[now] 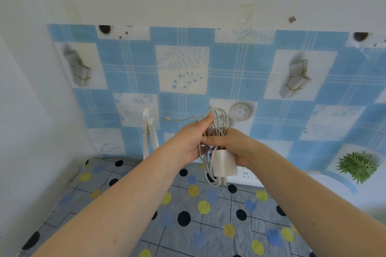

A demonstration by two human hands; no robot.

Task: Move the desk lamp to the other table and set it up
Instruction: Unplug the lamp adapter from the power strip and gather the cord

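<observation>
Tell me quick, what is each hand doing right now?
Left hand: fingers curled around the coiled white cord.
Right hand: grips the same cord bundle, with the white plug adapter hanging just below it.

Table covered with a grey grid-pattern cloth, black, yellow and blue dots. White desk lamp stands at the back left, against the blue checked wall covering. White power strip lies along the back edge, right of the lamp.
</observation>
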